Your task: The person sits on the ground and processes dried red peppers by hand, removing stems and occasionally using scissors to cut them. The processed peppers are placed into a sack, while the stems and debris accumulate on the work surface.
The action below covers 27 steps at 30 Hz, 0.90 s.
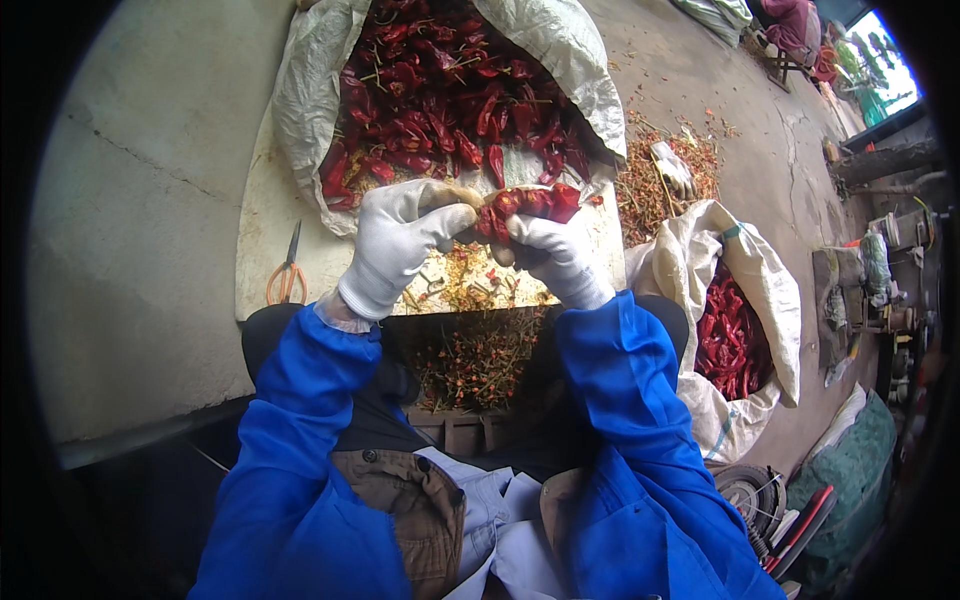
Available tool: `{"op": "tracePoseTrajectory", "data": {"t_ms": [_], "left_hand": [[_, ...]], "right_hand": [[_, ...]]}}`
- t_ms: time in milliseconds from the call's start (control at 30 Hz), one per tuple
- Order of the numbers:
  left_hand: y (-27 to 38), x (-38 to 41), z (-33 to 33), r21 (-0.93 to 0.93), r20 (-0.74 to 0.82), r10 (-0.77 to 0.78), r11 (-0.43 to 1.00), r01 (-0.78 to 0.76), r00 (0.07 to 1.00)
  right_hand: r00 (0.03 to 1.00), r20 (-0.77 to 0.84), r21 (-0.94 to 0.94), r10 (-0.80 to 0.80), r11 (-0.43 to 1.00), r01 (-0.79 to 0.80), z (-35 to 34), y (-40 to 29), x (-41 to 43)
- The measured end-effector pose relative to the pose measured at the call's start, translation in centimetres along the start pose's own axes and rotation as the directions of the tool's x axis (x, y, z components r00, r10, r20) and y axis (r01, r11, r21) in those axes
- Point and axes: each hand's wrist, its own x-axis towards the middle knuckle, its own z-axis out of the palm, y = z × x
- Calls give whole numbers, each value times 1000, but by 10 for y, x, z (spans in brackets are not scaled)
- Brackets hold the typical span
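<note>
Both my hands wear white gloves with soiled fingertips. In my right hand (551, 251) lies a small bunch of dried red peppers (536, 202), side by side with their stem ends up. The thumb and fingers of my left hand (401, 244) pinch at the left end of this bunch; the exact spot between the fingertips is hidden. Beneath my hands is a pale board (330, 255), strewn with yellow seeds and stem bits. A large white woven sack (307, 97) opens towards me at its far side, full of dried red peppers (442, 97).
Orange-handled scissors (286, 274) lie on the board's left. Below its front edge, stems fill a crate (465, 427). At right are a stem heap (645, 187) with a white glove (673, 169), a sack of peppers (765, 292) and a wheel (750, 491). A person (795, 30) sits far off.
</note>
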Motion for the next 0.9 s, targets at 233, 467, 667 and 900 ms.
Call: {"op": "tracePoseTrajectory", "data": {"t_ms": [233,467,667,900], "left_hand": [[-15,-2,3,-389,136,-129,905,173,982],[-29,-4,5,-638,279,-163,705,310,946],[-27,-9,13,-690,279,-119,665,286,953],[-25,-3,15,-868,173,-40,466,172,984]], "right_hand": [[991,123,46,-48,998,43,1,-5,-4],[980,196,167,-43,986,10,-4,-4,-5],[979,197,187,-57,982,20,1,-7,-10],[957,200,248,-212,955,160,0,-4,-20]]}}
